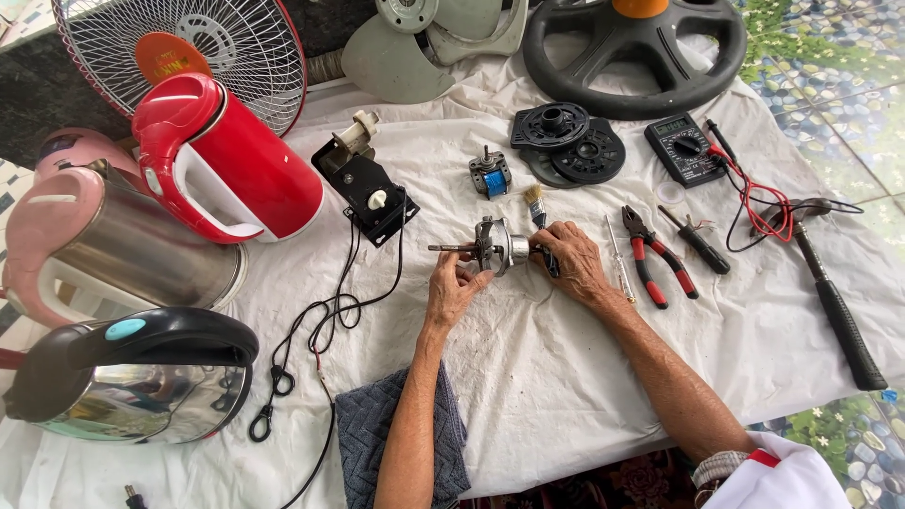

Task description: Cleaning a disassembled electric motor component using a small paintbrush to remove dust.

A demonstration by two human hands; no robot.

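Gripping small motor [498,247] w/ both hands: left hand [452,287] fingers closed, right hand [571,259] too.

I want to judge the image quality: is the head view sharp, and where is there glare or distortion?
Head view: even daylight, soft shadows; both hands, left hand and right hand, and the small motor look sharp. Glare shows on the chrome kettle. Wide-angle bending curves the edges, as at the hammer.

Bright, even daylight; shadows beneath the hands and tools are soft and short. Glare spots mark the steel kettle [141,391] and red kettle [222,155]. Focus is sharp throughout; wide-angle distortion bends the edges, notably the fan grille [189,47].
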